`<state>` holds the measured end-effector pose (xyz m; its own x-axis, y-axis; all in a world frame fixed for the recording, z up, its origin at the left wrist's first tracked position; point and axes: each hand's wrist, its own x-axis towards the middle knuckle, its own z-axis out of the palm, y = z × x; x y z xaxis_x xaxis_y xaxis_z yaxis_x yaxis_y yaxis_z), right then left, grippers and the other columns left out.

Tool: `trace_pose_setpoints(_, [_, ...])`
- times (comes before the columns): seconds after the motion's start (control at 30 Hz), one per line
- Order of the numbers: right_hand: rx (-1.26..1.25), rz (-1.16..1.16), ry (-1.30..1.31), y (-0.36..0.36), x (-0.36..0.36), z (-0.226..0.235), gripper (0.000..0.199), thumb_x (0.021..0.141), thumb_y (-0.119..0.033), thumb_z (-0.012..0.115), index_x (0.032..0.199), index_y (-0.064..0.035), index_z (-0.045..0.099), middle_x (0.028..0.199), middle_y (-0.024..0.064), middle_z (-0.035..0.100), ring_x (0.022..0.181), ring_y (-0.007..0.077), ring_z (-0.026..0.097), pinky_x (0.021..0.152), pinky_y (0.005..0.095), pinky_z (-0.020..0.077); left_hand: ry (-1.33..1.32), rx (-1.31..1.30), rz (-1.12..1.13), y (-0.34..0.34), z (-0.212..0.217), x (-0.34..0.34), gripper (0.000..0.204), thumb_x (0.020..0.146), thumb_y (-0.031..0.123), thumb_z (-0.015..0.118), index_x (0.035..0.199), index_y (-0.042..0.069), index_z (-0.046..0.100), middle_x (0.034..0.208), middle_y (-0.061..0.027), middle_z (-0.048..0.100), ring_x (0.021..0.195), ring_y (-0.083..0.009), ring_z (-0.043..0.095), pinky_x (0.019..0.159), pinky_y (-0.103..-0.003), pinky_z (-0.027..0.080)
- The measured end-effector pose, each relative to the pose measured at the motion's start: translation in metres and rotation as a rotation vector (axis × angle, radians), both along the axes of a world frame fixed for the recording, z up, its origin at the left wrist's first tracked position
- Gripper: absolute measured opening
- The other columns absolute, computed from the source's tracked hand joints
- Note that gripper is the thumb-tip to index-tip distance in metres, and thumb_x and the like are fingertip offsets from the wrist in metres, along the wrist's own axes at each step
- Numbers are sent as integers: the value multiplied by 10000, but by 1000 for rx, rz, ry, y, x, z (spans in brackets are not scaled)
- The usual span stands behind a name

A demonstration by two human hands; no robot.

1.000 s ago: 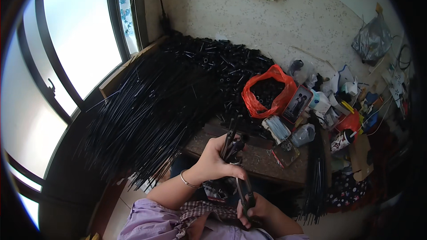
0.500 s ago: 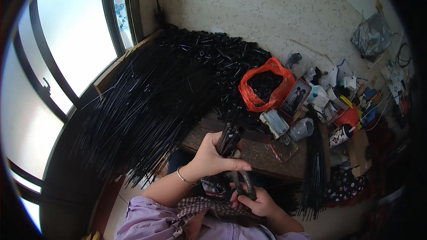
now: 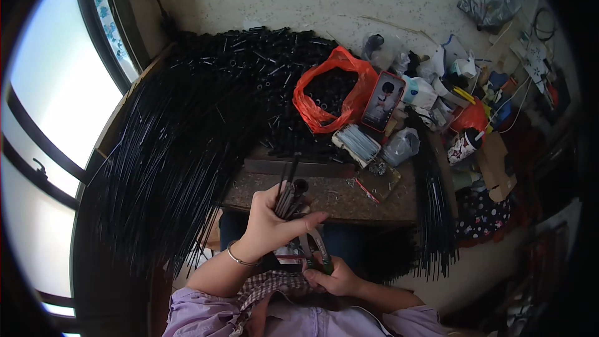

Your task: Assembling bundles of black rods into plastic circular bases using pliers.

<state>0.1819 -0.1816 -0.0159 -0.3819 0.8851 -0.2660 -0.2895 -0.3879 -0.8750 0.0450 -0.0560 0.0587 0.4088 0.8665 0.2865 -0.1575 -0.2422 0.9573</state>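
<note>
My left hand [image 3: 265, 228] is closed around a small bundle of thin black rods [image 3: 287, 201] that point up past the fingers. A short black tube [image 3: 301, 185] with a round open end shows beside the rods. My left thumb stretches to the right across the upper part of a pair of pliers [image 3: 326, 261]. My right hand [image 3: 338, 279] grips the pliers by the dark green handles, below the left hand. Their jaws point up towards the bundle and are largely hidden behind the left thumb. Both hands are in front of the table's near edge.
Long black rods [image 3: 156, 175] heap over the table's left side, with short black tubes [image 3: 262, 62] behind. A red plastic bag [image 3: 368, 90], a phone [image 3: 382, 103], a box of pale sticks [image 3: 357, 143] and a patterned cup [image 3: 460, 148] stand right. More rods [image 3: 437, 218] hang off the right end.
The whole view has shifted, so the table's things sit further left and higher. Both hands keep their hold and are slightly nearer my body. The picture on the phone has changed.
</note>
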Motion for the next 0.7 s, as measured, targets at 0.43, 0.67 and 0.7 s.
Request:
trace_pose_setpoints(0.43, [569,-728,-1624,117,178,-61,288,690,-38,652,949,-8,530,885,145,588,874,334,546,767,377,460,-120,-85,-32,15,-35,7,501,582,76,816,1002,-2,554,565,46,507,508,-16,437,481,-164,324])
trace_pose_setpoints(0.67, [894,-615,-1857,134,174,-81,151,733,-31,539,883,-34,516,794,101,577,850,263,531,683,337,482,-101,-102,-16,23,-37,5,468,599,95,813,986,-2,568,567,41,518,513,-20,450,484,-165,333])
trace_pose_setpoints(0.7, [904,-617,-1855,132,174,-82,151,733,-31,539,883,-34,516,794,101,577,850,263,531,683,337,482,-99,-97,-24,22,-37,3,466,602,92,812,987,-2,568,569,38,520,516,-22,457,481,-166,335])
